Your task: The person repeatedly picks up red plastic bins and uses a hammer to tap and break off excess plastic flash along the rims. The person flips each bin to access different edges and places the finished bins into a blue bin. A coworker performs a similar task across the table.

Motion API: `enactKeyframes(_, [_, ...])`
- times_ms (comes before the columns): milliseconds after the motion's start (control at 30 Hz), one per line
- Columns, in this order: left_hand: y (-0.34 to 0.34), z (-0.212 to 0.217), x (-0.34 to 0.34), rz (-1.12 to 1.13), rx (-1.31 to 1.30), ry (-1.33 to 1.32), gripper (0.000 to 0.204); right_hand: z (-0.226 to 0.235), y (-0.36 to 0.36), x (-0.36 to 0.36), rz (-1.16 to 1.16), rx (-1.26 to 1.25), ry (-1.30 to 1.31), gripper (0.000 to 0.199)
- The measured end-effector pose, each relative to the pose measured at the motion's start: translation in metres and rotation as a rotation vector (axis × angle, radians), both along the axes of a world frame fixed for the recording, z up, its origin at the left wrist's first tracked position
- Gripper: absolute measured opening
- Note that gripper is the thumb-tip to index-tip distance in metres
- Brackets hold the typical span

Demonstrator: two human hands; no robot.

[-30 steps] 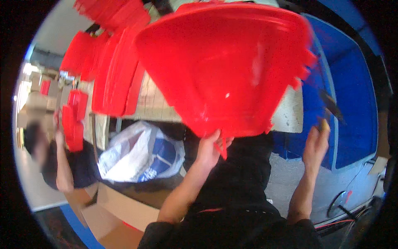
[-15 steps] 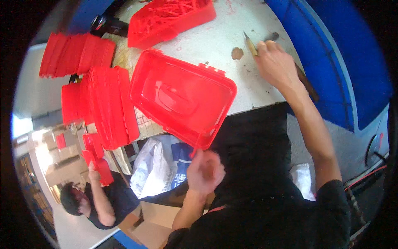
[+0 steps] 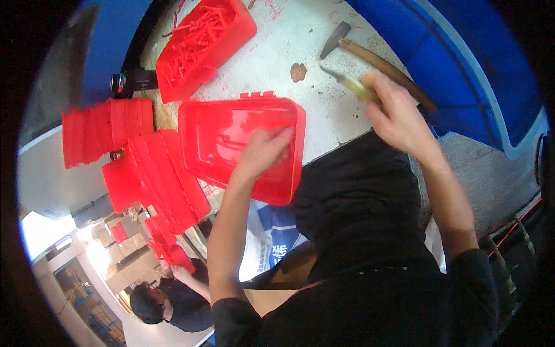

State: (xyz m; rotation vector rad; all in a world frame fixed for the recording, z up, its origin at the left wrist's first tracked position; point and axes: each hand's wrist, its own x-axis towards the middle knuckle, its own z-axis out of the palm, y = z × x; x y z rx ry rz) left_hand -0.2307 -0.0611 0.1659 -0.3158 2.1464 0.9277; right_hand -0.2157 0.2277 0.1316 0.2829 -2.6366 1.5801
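Note:
A shallow red plastic case half (image 3: 211,141), open side up, lies on the worktable and overhangs its near edge. My left hand (image 3: 266,151) is over its right part, beside the right wall. The fingers are curled together; what they may hold is hidden. To the right, my right hand (image 3: 399,115) is closed round the yellowish handle of a small pointed knife (image 3: 354,85). Its blade points left, away from the case. Behind this hand lies a hammer (image 3: 370,56) with a wooden handle.
A red bin (image 3: 225,36) of thin red plastic strips stands at the back. Stacks of red case parts (image 3: 159,179) rise on the left, near a dark bottle (image 3: 133,81). Blue containers (image 3: 445,69) border the right. A co-worker (image 3: 167,301) handles red parts at lower left.
My left hand has moved from the near rim to over the case. The case has turned and shifted slightly left. My right hand still holds the knife, now apart from the hammer.

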Motion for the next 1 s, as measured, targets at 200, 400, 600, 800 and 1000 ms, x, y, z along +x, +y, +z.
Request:
enactKeyframes(200, [0.033,0.085,-0.006,-0.393,-0.582,0.273,0.028,-0.012,0.015,0.082,0.06,-0.3,-0.322,0.016])
enactKeyframes(400, [0.041,0.056,-0.076,-1.071,-0.31,1.014,0.028,-0.028,-0.004,0.116,0.212,-0.432,-0.516,0.016])
enactKeyframes(600, [-0.017,0.025,-0.08,-0.603,-0.298,0.639,0.023,-0.038,-0.003,0.115,0.131,-0.4,-0.284,0.019])
enactKeyframes(800, [-0.049,0.01,-0.054,-0.358,-0.302,0.649,0.022,-0.025,-0.007,0.097,0.203,-0.613,-0.609,0.014])
enactKeyframes(1000, [-0.05,0.002,-0.043,-0.268,-0.338,0.711,0.026,-0.023,-0.036,0.077,0.206,-0.588,-0.73,0.014])
